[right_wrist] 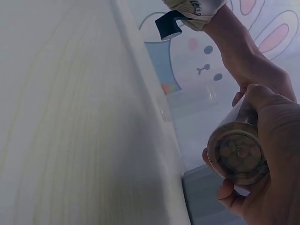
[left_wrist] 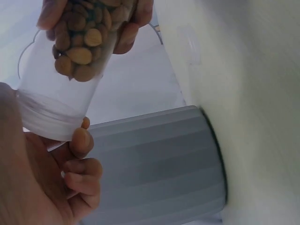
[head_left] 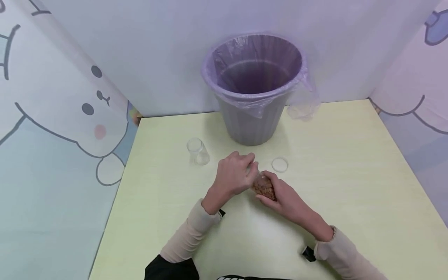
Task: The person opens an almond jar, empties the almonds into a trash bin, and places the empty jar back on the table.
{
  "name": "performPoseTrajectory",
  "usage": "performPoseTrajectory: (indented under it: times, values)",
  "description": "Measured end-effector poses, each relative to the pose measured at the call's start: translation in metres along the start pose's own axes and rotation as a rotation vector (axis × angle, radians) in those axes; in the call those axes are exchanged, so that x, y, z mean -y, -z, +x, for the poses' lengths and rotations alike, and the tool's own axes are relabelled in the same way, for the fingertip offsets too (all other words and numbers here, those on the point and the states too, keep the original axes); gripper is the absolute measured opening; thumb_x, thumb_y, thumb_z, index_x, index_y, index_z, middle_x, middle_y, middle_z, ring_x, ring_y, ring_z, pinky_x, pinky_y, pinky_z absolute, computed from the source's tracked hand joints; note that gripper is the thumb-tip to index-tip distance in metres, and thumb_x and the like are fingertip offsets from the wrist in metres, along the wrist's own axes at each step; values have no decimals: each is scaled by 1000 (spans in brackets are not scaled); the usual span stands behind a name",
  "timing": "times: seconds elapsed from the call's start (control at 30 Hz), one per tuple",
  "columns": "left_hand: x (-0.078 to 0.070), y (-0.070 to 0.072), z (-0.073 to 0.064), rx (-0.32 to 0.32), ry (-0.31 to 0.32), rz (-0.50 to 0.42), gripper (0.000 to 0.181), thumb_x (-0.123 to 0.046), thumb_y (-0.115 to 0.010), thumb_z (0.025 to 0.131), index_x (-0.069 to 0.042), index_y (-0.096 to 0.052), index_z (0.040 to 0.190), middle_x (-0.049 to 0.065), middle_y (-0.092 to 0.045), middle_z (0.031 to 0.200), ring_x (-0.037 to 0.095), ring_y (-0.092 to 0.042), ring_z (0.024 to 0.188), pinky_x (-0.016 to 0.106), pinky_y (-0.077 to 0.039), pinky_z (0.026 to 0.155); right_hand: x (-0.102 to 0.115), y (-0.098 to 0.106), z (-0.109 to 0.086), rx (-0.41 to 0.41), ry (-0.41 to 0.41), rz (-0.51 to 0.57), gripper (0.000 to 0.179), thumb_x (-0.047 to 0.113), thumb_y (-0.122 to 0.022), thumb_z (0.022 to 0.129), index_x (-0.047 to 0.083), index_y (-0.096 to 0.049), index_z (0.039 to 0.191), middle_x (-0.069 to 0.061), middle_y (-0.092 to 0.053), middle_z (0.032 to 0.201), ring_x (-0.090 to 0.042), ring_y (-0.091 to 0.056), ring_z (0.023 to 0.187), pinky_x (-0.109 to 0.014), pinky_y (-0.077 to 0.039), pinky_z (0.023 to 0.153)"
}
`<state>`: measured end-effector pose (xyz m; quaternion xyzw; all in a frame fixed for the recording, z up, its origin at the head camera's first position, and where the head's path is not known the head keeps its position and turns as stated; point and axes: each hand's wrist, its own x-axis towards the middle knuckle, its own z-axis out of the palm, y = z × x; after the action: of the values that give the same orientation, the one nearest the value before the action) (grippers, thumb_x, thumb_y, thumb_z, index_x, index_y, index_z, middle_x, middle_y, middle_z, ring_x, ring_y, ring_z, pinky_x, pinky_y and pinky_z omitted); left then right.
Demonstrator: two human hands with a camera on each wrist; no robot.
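My right hand (head_left: 288,198) grips the body of a clear plastic jar (head_left: 263,186) holding brown, almond-like nuts (left_wrist: 80,51). The jar is tilted above the table, and its base faces the right wrist camera with nuts showing through. At the other end, my left hand (head_left: 232,171) curls its fingers and thumb round the clear ridged lid (left_wrist: 49,117); part of this end hides behind the fingers. The nuts lie towards the base. A clear, empty jar (head_left: 198,151) stands beyond my left hand. Another round clear lid (head_left: 280,165) lies flat beyond my right hand.
A grey bin (head_left: 250,116) with a thin purplish liner (head_left: 304,77) stands at the back of the pale wooden table (head_left: 350,175). Behind it hangs a white backdrop (head_left: 140,58), and cartoon-printed cloth (head_left: 70,116) flanks both sides.
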<state>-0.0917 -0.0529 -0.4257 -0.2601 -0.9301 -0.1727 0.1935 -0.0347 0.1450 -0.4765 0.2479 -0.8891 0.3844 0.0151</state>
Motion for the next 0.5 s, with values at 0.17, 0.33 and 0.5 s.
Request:
performPoseTrajectory:
  times: [0.17,0.33,0.5]
  values:
    - [-2,7,1,-13,40,3,39,-52,-43,96,-24,-58,73,-10,-52,58,10,-43,55,24,-33,42,-1,3,0,-5,-43,59,67,36,-73,88,20,-36,142,3,-60,108,-7,-58,86,-25,-50,70]
    - [4,13,-1,12,-18,-84,37,-52,-45,97,-23,-68,102,-7,-68,94,12,-59,83,28,-51,66,-3,5,3,-19,-51,74,67,33,-74,88,20,-36,142,0,-59,110,-10,-58,85,-25,-50,68]
    - [13,17,-5,48,-174,-215,41,-44,-49,99,-20,-58,132,1,-55,135,19,-49,123,35,-40,107,-6,7,4,-17,-65,104,68,32,-74,88,21,-36,142,-1,-60,112,-11,-60,87,-25,-51,68]
